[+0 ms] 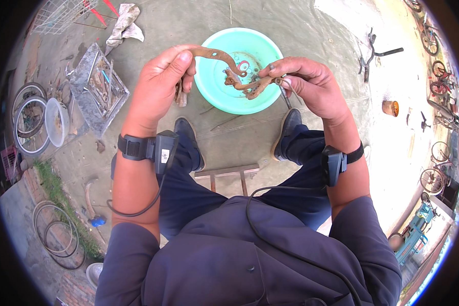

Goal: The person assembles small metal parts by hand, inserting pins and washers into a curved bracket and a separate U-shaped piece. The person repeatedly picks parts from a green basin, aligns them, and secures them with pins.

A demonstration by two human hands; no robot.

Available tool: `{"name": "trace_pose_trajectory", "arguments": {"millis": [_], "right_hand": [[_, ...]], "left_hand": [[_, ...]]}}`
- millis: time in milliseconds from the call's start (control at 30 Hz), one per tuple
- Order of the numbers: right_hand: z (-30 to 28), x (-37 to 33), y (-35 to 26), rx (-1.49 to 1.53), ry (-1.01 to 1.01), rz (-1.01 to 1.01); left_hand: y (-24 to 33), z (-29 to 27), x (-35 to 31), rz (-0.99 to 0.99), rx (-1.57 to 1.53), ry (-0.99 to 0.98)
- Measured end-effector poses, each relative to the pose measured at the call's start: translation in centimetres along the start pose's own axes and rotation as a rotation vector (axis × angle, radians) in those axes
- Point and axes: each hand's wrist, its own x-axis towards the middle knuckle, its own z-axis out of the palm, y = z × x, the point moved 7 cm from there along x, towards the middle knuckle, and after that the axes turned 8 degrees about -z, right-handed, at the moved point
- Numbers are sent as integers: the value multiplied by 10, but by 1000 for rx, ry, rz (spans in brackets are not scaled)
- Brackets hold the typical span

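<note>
Pinched between thumb and fingers, a rusty curved metal arm with holes in it reaches rightward from my left hand. Below those fingers a short brownish piece sticks out. My right hand grips a second rusty metal part, irregular in shape, with a thin bent wire beside the thumb. The tips of the two parts come close together; whether they touch I cannot tell. Beneath them stands a mint-green plastic basin with small dark bits and a red ring-shaped thing inside.
A grey metal tray with loose scraps lies left, near a whitish bowl and wheels. A rusty can and bicycle handlebar are at right, several bicycles beyond. A wooden stool frame shows between my legs.
</note>
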Motion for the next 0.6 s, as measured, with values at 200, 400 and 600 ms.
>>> {"name": "trace_pose_trajectory", "arguments": {"millis": [200, 400, 600], "right_hand": [[-1, 3, -7, 57, -91, -136], [-3, -3, -11, 137, -151, -159], [-7, -5, -9, 182, -112, -101]], "left_hand": [[0, -9, 9, 48, -249, -48], [0, -5, 4, -14, -430, -153], [-3, 11, 3, -66, -483, -230]]}}
